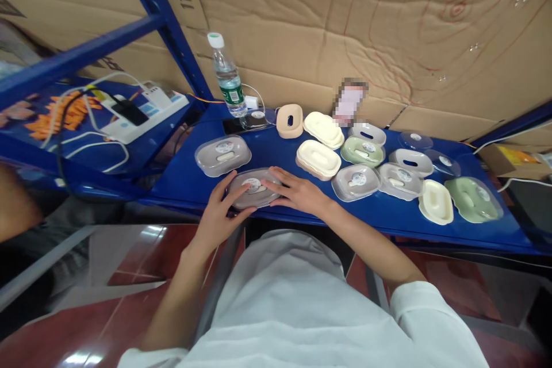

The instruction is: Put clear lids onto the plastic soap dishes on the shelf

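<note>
A grey soap box with a clear lid (246, 198) lies at the front edge of the blue table (276, 155). Around its left side my left hand (219, 210) is curved, fingers on the lid and thumb at the front rim. My right hand (299, 191) rests on the lid's right side with its fingers spread. A round white label shows on the lid between the hands. Just behind sits another lidded grey box (223, 155). To the right are a cream box (318, 159), a lidded grey box (356, 182) and a green box (362, 151).
A water bottle (228, 83) stands at the back beside a dark phone (235, 125). Further right lie more boxes, including a cream one (436, 202) and a green one (473, 199). A blue shelf post (172, 34) and power strip (144, 119) are left.
</note>
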`<state>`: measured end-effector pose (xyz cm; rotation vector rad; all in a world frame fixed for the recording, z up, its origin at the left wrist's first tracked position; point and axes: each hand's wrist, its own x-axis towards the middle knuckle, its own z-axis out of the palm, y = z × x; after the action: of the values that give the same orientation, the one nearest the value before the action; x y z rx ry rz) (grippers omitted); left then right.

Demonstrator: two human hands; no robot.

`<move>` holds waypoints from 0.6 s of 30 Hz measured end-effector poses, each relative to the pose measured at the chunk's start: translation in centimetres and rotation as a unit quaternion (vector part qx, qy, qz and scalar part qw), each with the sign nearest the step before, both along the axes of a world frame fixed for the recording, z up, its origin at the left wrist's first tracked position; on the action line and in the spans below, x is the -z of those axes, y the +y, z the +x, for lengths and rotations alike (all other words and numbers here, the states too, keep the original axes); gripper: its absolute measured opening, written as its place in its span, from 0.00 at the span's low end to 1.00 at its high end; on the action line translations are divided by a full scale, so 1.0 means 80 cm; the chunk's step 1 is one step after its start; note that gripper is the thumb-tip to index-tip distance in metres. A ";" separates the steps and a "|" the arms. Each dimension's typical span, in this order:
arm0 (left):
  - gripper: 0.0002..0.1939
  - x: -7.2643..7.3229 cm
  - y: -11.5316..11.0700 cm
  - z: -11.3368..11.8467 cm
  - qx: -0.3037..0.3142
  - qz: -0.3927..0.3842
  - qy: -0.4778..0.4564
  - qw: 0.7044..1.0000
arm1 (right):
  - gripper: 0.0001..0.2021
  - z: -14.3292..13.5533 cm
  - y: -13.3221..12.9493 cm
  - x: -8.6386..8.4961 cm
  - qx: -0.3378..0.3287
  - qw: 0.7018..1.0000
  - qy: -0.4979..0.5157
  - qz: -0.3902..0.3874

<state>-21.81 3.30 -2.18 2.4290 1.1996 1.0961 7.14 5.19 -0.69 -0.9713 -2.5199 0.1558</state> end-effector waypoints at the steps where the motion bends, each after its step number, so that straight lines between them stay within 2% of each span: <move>1: 0.27 0.000 0.000 0.001 -0.003 0.003 0.004 1.000 | 0.32 0.000 0.001 0.002 0.003 1.000 -0.003 0.008; 6: 0.26 -0.001 -0.002 0.003 -0.017 0.008 0.005 1.000 | 0.32 -0.003 0.000 0.003 0.001 1.000 -0.007 0.008; 11: 0.23 -0.008 -0.013 -0.012 -0.049 0.001 -0.003 0.999 | 0.32 -0.017 0.007 -0.013 -0.034 0.999 0.026 -0.034; 15: 0.22 -0.010 -0.019 -0.045 -0.108 0.000 0.002 0.994 | 0.27 -0.047 0.041 -0.033 0.008 1.000 0.019 -0.016; 18: 0.22 -0.007 -0.015 -0.074 -0.154 0.013 -0.004 0.988 | 0.29 -0.067 0.082 -0.050 0.059 0.997 -0.046 0.024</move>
<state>-27.71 2.10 -1.64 2.3060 1.6084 1.2064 1.77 11.77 3.30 -1.1280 -2.5287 0.0149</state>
